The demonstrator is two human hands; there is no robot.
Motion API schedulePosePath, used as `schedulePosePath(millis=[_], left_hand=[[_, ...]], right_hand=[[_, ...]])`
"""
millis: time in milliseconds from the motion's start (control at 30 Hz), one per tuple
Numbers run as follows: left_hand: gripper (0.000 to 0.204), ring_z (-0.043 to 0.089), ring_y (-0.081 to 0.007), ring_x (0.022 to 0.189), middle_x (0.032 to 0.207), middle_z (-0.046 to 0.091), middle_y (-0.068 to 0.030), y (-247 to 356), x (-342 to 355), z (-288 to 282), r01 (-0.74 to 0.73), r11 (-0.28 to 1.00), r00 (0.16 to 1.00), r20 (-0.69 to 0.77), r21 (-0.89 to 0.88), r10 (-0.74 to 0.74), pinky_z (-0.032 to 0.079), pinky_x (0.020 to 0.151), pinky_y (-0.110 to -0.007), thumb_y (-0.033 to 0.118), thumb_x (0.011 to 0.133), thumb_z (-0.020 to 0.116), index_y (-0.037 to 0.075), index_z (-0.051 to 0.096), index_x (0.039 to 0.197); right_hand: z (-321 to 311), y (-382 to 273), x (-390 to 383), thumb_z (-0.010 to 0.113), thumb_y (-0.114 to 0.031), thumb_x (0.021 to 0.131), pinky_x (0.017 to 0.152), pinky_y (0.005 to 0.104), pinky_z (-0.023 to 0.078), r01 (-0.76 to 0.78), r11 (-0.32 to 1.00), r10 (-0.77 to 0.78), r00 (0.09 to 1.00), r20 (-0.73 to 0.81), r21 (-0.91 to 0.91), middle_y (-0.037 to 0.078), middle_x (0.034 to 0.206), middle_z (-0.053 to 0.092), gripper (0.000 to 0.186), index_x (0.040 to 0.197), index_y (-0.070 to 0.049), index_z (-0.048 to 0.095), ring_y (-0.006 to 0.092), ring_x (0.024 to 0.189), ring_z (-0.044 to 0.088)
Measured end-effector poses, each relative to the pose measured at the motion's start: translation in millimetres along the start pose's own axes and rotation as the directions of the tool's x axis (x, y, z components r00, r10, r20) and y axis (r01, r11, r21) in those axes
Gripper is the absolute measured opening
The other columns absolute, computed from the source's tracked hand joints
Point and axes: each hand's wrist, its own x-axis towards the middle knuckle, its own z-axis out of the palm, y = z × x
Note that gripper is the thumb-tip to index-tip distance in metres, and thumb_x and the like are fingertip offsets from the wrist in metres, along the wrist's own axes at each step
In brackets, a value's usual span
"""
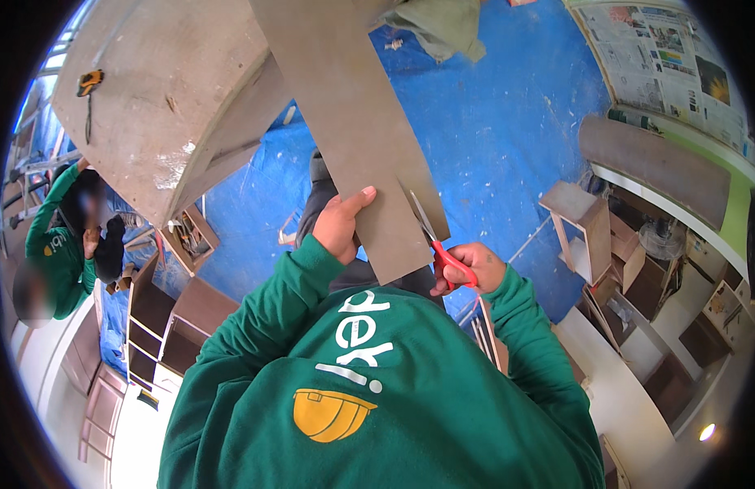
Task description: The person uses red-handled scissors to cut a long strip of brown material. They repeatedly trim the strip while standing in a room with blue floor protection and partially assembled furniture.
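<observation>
My left hand (339, 225) grips the left edge of a long grey-brown sheet strip (328, 90), its thumb lying on top and its fingers hidden underneath. My right hand (474, 267) is closed on the red-handled scissors (449, 261), below the left hand's level on the right. Their blades lie along a slit near the right side of the strip's lower end, where a narrower piece separates. The strip runs away from me over the blue sheeting on the floor.
A grey-brown board (165, 73) at upper left carries a tape measure (90, 81). A co-worker (51, 253) works at far left. Wooden boxes (578, 204) crowd the right, beside a newspaper-covered surface (663, 57) at upper right. More small cabinets (174, 326) stand lower left.
</observation>
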Motion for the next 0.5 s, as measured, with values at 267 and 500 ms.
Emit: schedulePosePath(millis=[267, 500], left_hand=[[0.039, 0.063, -0.0243, 0.097, 0.109, 0.062, -0.014, 9.4, 1.5, -4.4, 0.067, 0.99, 0.996, 0.073, -0.123, -0.058, 0.052, 0.083, -0.038, 0.021, 0.091, 0.057, -0.004, 0.05, 0.12], [0.037, 0.064, -0.0253, 0.093, 0.107, 0.062, -0.0151, 8.1, 0.0, 1.0, 0.037, 0.982, 0.999, -0.001, -0.184, -0.038, 0.053, 0.082, -0.038, 0.02, 0.092, 0.057, -0.004, 0.05, 0.119]], right_hand=[[4.6, -33.5, 30.0, 0.071, -0.034, 0.087, 0.074, 0.0324, 0.055, 0.017, 1.0, -0.018, 1.0, -0.024, -0.025, 0.007, 0.083, 0.064, 0.038, 0.092, 0.002, 0.061, 0.0166, 0.077, 0.065], [-1.8, -35.4, 48.9, 0.068, -0.045, 0.087, 0.074, 0.0284, 0.05, 0.03, 0.989, -0.033, 0.999, -0.015, -0.141, 0.007, 0.089, 0.063, 0.05, 0.1, 0.003, 0.061, 0.0127, 0.081, 0.059]])
